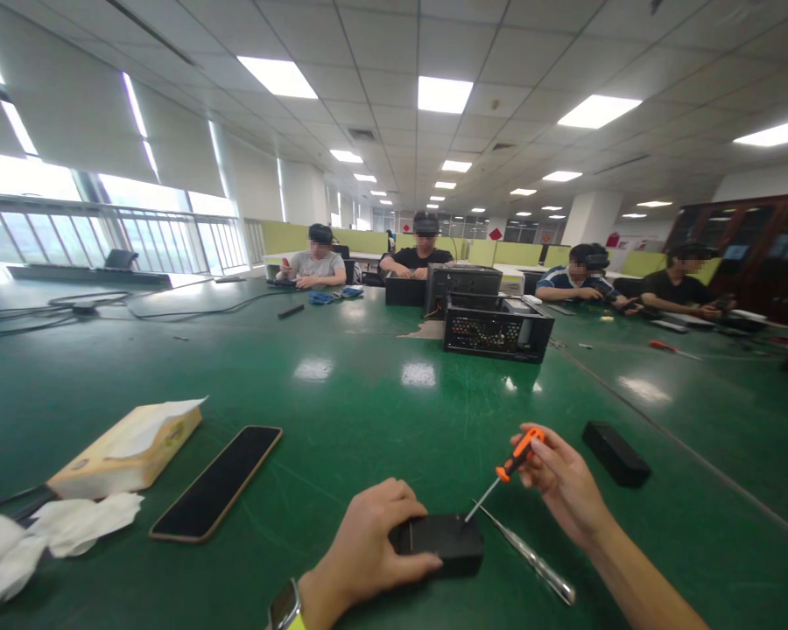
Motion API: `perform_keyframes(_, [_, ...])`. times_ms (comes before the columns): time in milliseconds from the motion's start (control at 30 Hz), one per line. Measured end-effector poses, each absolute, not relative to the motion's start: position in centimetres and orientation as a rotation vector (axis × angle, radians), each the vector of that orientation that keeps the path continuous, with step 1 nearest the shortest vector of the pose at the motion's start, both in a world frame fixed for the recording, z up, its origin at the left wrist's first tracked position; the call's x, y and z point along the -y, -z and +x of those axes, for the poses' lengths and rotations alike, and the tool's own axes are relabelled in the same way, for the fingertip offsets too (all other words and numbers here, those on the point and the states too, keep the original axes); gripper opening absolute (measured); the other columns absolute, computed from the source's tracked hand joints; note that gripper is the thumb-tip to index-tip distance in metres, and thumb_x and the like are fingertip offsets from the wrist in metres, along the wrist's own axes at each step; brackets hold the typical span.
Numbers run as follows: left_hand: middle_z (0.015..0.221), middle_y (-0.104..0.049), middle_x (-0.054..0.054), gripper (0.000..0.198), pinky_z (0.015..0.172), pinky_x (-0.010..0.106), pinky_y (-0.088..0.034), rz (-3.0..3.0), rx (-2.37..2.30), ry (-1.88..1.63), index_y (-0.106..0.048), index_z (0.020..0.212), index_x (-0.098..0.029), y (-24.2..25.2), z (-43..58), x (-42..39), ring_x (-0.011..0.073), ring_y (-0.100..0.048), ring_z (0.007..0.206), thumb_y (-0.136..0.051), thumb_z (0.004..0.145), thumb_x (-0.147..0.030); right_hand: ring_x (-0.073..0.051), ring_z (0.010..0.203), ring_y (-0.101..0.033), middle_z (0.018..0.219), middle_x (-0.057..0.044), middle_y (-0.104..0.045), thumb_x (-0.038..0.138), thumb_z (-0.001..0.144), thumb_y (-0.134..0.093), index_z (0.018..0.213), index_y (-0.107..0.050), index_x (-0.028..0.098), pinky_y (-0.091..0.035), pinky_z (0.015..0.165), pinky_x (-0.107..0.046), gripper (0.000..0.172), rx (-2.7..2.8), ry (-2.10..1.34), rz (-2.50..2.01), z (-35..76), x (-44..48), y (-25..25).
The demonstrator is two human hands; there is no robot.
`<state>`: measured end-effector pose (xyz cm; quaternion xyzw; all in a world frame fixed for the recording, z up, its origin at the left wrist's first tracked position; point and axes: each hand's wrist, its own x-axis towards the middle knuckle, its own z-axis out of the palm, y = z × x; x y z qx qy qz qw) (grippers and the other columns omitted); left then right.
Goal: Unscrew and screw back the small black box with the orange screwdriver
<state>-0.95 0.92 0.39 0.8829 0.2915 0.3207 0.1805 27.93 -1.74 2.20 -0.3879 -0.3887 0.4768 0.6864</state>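
Note:
A small black box [443,538] lies on the green table [381,411] close to me. My left hand [368,547] rests on its left end, fingers curled round it, holding it down. My right hand [561,486] grips a small screwdriver [505,472] with an orange handle; its thin shaft slants down and its tip touches the top right of the box. A second, silver tool [531,556] lies on the table just right of the box. A watch sits on my left wrist.
A phone [220,481] lies face up at left, beside a tissue box [128,451] and crumpled tissues [72,525]. Another black block [615,453] lies at right. A black computer case [496,328] stands mid-table. Several people sit working at the far side.

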Motion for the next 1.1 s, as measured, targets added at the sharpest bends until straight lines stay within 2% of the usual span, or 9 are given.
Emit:
perform_keyframes(200, [0.082,-0.067,0.006,0.033,0.067,0.031,-0.048,2.469,-0.803,-0.917,-0.074,0.088,-0.017,-0.2,-0.9,-1.0,0.0233,-0.061,0.076,-0.083,0.067,-0.041,-0.02,0.071,-0.069,0.095,-0.008,-0.073,0.038,0.077,-0.08,0.103,-0.069,0.02,-0.052,0.048,-0.026,0.033,0.925,-0.951,-0.888,28.0,1.6,-1.7])
perform_keyframes(700, [0.084,-0.067,0.006,0.034,0.066,0.03,-0.047,2.465,-0.773,-0.939,-0.072,0.089,-0.016,-0.3,-0.8,-0.9,0.0233,-0.062,0.077,-0.082,0.068,-0.042,-0.014,0.063,-0.063,0.095,-0.006,-0.071,0.029,0.087,-0.07,0.109,-0.068,0.023,-0.054,0.054,-0.027,0.023,1.185,-0.667,-0.881,28.6,2.2,-1.4])
perform_keyframes(1100, [0.084,-0.067,0.005,0.036,0.066,0.029,-0.047,2.508,-0.798,-0.924,-0.073,0.088,-0.016,0.0,-0.8,-1.0,0.0222,-0.061,0.075,-0.084,0.067,-0.042,-0.013,0.063,-0.063,0.092,-0.003,-0.07,0.026,0.088,-0.066,0.11,-0.067,0.026,-0.056,0.056,-0.024,0.021,1.427,-0.425,-0.925,27.2,2.8,-4.1])
